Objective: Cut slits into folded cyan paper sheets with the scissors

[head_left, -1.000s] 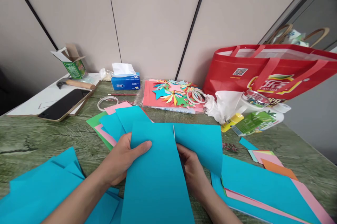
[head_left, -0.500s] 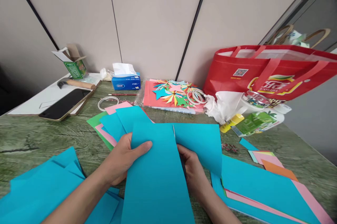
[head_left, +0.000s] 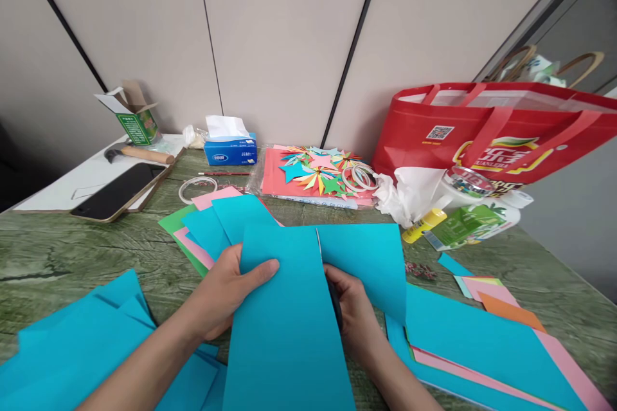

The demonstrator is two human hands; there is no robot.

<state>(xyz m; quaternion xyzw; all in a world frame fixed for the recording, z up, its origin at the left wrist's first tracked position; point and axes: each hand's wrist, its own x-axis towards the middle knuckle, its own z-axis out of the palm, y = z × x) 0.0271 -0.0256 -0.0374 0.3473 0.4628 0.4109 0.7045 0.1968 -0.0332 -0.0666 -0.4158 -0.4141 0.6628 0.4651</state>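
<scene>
A large blue paper sheet [head_left: 289, 327] is held up in front of me above the green table [head_left: 72, 250]. My left hand [head_left: 224, 298] grips its left strip, thumb on top and fingers behind. The sheet is split down the middle, and its right part [head_left: 371, 263] hangs beside the gap. My right hand [head_left: 354, 318] is closed under the sheet on scissors [head_left: 335, 305]; a dark handle shows beside the fingers and a thin blade tip pokes up in the gap.
Blue sheets [head_left: 72, 347] lie at lower left, and blue, pink and orange sheets [head_left: 486, 334] at right. Behind stand paper stars [head_left: 318, 176], tape rings [head_left: 359, 176], a tissue box [head_left: 230, 147], a glue stick [head_left: 424, 224], a red bag [head_left: 496, 134], a phone [head_left: 118, 191] and a hammer [head_left: 139, 154].
The dark scissor handle now shows a little more beside my right hand. Both hands and the sheet have barely moved.
</scene>
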